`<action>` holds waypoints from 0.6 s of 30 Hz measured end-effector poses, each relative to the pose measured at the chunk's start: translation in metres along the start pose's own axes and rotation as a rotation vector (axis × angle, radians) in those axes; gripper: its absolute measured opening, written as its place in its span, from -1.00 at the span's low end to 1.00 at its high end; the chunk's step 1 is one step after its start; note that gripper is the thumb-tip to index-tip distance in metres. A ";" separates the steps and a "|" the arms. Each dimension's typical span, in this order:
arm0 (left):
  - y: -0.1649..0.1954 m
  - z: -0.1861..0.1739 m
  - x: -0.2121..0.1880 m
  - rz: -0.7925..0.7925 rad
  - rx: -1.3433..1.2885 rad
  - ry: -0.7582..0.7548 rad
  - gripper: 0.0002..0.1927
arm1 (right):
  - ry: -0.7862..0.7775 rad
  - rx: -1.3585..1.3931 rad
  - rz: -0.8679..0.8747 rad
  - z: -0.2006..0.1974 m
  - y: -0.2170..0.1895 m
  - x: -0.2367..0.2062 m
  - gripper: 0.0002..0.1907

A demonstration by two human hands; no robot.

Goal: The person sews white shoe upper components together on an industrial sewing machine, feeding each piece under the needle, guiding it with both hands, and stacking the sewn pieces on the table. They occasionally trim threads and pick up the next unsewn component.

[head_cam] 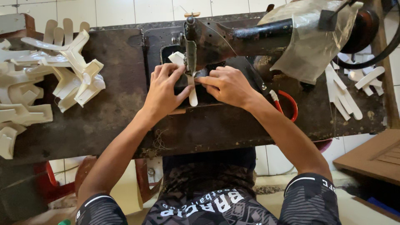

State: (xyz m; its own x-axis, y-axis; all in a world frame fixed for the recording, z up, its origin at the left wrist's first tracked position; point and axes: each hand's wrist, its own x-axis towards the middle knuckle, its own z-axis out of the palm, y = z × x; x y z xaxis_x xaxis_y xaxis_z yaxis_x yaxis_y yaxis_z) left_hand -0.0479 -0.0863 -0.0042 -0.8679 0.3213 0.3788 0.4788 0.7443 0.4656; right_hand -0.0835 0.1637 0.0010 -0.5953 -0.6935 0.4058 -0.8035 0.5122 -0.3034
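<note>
Two hands, left hand [164,89] and right hand [227,85], each grip pressing white strip [192,93] flat.

The dark worn table [116,121] carries a sewing machine [233,37] at the middle and cream cut pieces [50,79] at its left edge.

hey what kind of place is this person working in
Probably a small sewing workshop: an old black sewing machine on a worn dark table, both hands feeding a white strip, with a pile of cut white pieces stacked alongside.
</note>
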 end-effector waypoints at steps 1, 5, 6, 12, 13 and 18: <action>-0.001 0.000 0.000 0.010 -0.007 -0.007 -0.41 | -0.005 -0.007 0.001 0.001 0.000 0.000 -0.78; -0.005 -0.003 0.001 0.024 -0.023 -0.054 -0.35 | -0.001 -0.010 0.006 0.001 0.000 -0.001 -0.79; -0.006 -0.004 0.001 0.021 -0.027 -0.069 -0.34 | -0.001 -0.009 0.012 0.002 0.000 -0.001 -0.78; -0.007 -0.004 0.002 0.001 -0.045 -0.120 -0.32 | -0.007 0.001 0.024 0.002 0.000 0.000 -0.75; -0.008 -0.004 0.002 0.007 -0.045 -0.121 -0.32 | -0.010 -0.002 0.028 0.002 0.000 0.000 -0.75; -0.011 -0.002 0.003 0.021 -0.044 -0.106 -0.34 | 0.009 0.001 0.016 0.002 0.000 0.000 -0.74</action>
State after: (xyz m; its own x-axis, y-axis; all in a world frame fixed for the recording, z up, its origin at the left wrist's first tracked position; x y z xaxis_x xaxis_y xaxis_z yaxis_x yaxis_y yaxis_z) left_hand -0.0557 -0.0943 -0.0064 -0.8658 0.3982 0.3030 0.5000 0.7111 0.4943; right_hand -0.0832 0.1627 -0.0002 -0.6079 -0.6807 0.4087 -0.7940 0.5226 -0.3106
